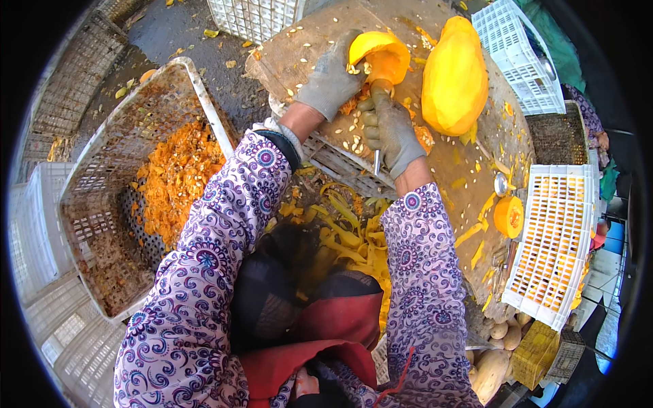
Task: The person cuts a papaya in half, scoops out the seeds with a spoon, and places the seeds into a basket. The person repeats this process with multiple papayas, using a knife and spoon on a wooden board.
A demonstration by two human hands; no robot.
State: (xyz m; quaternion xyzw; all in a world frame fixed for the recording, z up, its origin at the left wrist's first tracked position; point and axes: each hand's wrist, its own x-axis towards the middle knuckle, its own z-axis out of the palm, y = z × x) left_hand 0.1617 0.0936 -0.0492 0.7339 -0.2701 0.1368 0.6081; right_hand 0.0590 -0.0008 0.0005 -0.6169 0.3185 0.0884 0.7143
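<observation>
The left hand [333, 78], in a grey glove, grips the left side of a hollow pumpkin piece [393, 62], which is at the far part of the bench [445, 170] with its open cavity facing the person. The right hand [393, 129], in a soiled glove, is closed around a metal tool [377, 162]; its bright end projects below the fist, and the other end is hidden. The fingers of this hand reach up to the mouth of the cavity. A whole peeled pumpkin [454, 78] lies just to the right of the hollow piece, lengthwise away from the person. Pale seeds and orange scraps are scattered over the bench top. Farther right, a small round pumpkin piece [509, 216] sits near a shiny metal object [500, 183], beside a white slotted crate [551, 238] with orange showing through its openings. To the left, a dirty crate [95, 197] holds a heap of orange pulp [180, 183] mixed with seeds. Yellow peelings [354, 238] lie below the near edge of the bench.
</observation>
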